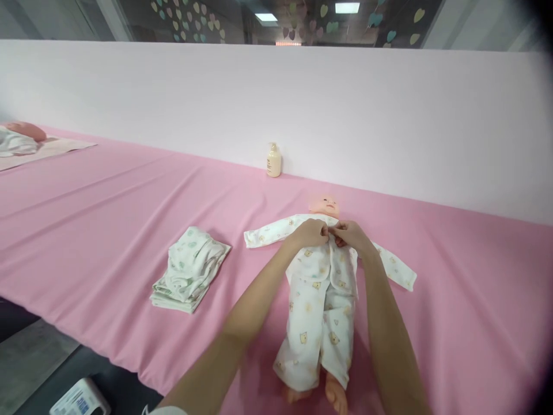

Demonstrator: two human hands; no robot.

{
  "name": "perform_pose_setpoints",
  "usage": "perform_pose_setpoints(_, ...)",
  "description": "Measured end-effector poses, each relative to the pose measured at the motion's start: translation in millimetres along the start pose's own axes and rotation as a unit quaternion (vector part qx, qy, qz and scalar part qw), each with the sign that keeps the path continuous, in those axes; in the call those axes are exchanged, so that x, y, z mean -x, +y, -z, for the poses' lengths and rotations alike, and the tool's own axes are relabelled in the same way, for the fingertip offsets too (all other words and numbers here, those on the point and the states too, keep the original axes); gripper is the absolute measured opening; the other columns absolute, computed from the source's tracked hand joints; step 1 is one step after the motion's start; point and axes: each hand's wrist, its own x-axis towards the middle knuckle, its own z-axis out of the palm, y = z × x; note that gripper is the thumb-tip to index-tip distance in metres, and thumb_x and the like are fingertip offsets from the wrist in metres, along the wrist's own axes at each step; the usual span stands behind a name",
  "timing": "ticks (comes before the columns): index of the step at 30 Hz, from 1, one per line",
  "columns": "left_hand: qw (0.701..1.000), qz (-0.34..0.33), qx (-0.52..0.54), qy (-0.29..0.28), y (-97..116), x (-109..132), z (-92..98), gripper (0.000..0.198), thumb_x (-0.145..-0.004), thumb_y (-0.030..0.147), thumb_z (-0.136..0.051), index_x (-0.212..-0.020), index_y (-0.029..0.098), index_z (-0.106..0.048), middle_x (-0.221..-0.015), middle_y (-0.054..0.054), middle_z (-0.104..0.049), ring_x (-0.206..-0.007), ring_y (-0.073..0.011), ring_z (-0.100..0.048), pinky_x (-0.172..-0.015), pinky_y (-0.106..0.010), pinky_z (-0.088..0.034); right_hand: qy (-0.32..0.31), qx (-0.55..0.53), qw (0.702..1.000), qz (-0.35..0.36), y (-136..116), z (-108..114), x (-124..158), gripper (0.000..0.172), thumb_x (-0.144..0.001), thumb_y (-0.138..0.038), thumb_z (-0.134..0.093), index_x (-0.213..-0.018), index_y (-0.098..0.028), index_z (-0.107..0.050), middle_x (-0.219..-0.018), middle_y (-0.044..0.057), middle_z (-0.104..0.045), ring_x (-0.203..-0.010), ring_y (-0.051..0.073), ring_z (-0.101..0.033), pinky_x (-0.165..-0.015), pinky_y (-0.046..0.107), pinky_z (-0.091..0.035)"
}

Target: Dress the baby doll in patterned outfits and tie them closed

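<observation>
A baby doll (325, 205) lies on its back on the pink sheet, dressed in a white jacket (317, 268) and white pants (306, 334) printed with small bears. Its sleeves stretch out to both sides, and its bare feet show at the bottom. My left hand (313, 232) is closed at the jacket's upper front edge, just below the doll's chin. Close beside it, my right hand (349, 235) pinches the other side of the same front opening. The fingertips of both hands nearly meet there, and what lies exactly between them is too small to see.
Left of the doll sits a stack of folded white clothes (190, 268). A cream pump bottle (273, 160) stands by the white wall (276, 104). Another doll (26, 131) lies at the far left on the pink sheet (129, 230). A white package (81, 399) is below the table edge.
</observation>
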Motion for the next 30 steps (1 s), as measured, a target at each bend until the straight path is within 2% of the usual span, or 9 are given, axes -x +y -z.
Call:
perform_pose_setpoints(4, 0.992, -0.063, -0.106, 0.027, 0.4, 17.7, -12.2, 0.013, -0.077, 0.019, -0.045, -0.076, 0.016, -0.057, -0.082, -0.008, -0.056, -0.079, -0.0208, -0.053, -0.071, -0.032, -0.041, 0.071, 0.07, 0.992, 0.081, 9.2, -11.6, 27.9, 0.025, -0.078, -0.039, -0.058, -0.088, -0.017, -0.058, -0.071, 0.001, -0.063, -0.064, 0.013, -0.059, -0.063, 0.025, -0.048)
perform_pose_setpoints(7, 0.991, -0.084, -0.091, 0.055, -0.5, 36.8, -18.5, 0.021, -0.077, 0.026, -0.053, -0.095, 0.018, -0.06, -0.1, -0.009, -0.053, -0.095, -0.0236, -0.05, -0.083, -0.035, -0.041, 0.127, 0.083, 0.981, 0.122, 16.8, -24.4, 54.3, 0.038, -0.072, -0.036, -0.064, -0.103, -0.017, -0.055, -0.094, 0.006, -0.063, -0.084, 0.017, -0.061, -0.078, 0.03, -0.048)
perform_pose_setpoints(10, 0.989, -0.101, -0.059, 0.087, -0.3, 51.3, -25.2, 0.032, -0.075, 0.029, -0.06, -0.106, 0.023, -0.061, -0.109, -0.006, -0.052, -0.101, -0.0221, -0.047, -0.092, -0.034, -0.038, 0.19, 0.12, 0.959, 0.171, 21.6, -36.1, 74.8, 0.029, -0.073, -0.031, -0.062, -0.096, -0.015, -0.058, -0.099, 0.01, -0.061, -0.092, 0.021, -0.058, -0.084, 0.034, -0.045)
perform_pose_setpoints(13, 0.984, -0.107, -0.056, 0.134, 1.3, 54.8, -32.1, 0.026, -0.082, 0.032, -0.056, -0.105, 0.023, -0.064, -0.105, -0.006, -0.056, -0.099, -0.0205, -0.049, -0.093, -0.035, -0.037, 0.237, 0.176, 0.938, 0.181, 19.9, -40.9, 87.0, 0.013, -0.078, -0.022, -0.052, -0.085, -0.015, -0.061, -0.091, 0.01, -0.062, -0.091, 0.022, -0.056, -0.083, 0.033, -0.043)
perform_pose_setpoints(15, 0.982, -0.106, -0.042, 0.15, 2.1, 52.4, -35.0, 0.021, -0.084, 0.032, -0.053, -0.098, 0.023, -0.067, -0.098, -0.005, -0.06, -0.096, -0.0197, -0.051, -0.092, -0.034, -0.038, 0.243, 0.211, 0.935, 0.152, 15.9, -40.4, 92.0, 0.015, -0.08, -0.017, -0.047, -0.082, -0.015, -0.062, -0.089, 0.009, -0.063, -0.089, 0.022, -0.057, -0.08, 0.032, -0.042)
perform_pose_setpoints(18, 0.983, -0.125, 0.009, 0.138, 2.9, 47.4, -35.7, 0.014, -0.079, 0.02, -0.056, -0.087, 0.02, -0.068, -0.089, -0.001, -0.066, -0.091, -0.0168, -0.056, -0.091, -0.031, -0.039, 0.229, 0.266, 0.931, 0.102, 9.3, -36.6, 97.0, 0.019, -0.081, -0.015, -0.046, -0.086, -0.016, -0.064, -0.09, 0.008, -0.065, -0.086, 0.021, -0.058, -0.076, 0.03, -0.039)
perform_pose_setpoints(22, 0.982, -0.114, 0.078, 0.128, 6.2, 46.8, -32.2, 0.016, -0.074, 0.013, -0.053, -0.082, 0.017, -0.067, -0.086, -0.001, -0.069, -0.084, -0.0142, -0.059, -0.084, -0.026, -0.043, 0.201, 0.324, 0.921, 0.08, 3.3, -31.4, 98.6, 0.023, -0.086, -0.015, -0.042, -0.089, -0.014, -0.064, -0.083, 0.011, -0.065, -0.08, 0.023, -0.06, -0.07, 0.03, -0.037)
perform_pose_setpoints(26, 0.984, -0.077, 0.113, 0.112, 12.0, 51.4, -28.0, 0.023, -0.075, 0.013, -0.049, -0.086, 0.017, -0.069, -0.088, -0.001, -0.071, -0.083, -0.0141, -0.062, -0.08, -0.025, -0.046, 0.208, 0.291, 0.93, 0.088, 0.4, -29.5, 94.3, 0.021, -0.086, -0.02, -0.046, -0.081, -0.015, -0.065, -0.084, 0.011, -0.067, -0.083, 0.022, -0.061, -0.073, 0.029, -0.04)
perform_pose_setpoints(30, 0.986, -0.044, 0.127, 0.102, 14.7, 53.7, -25.4, 0.025, -0.076, 0.013, -0.049, -0.089, 0.017, -0.07, -0.086, -0.001, -0.071, -0.082, -0.0139, -0.064, -0.079, -0.024, -0.047, 0.192, 0.226, 0.949, 0.105, 2.8, -30.0, 89.7, 0.022, -0.085, -0.027, -0.048, -0.079, -0.018, -0.067, -0.083, 0.005, -0.07, -0.081, 0.018, -0.064, -0.075, 0.026, -0.045)
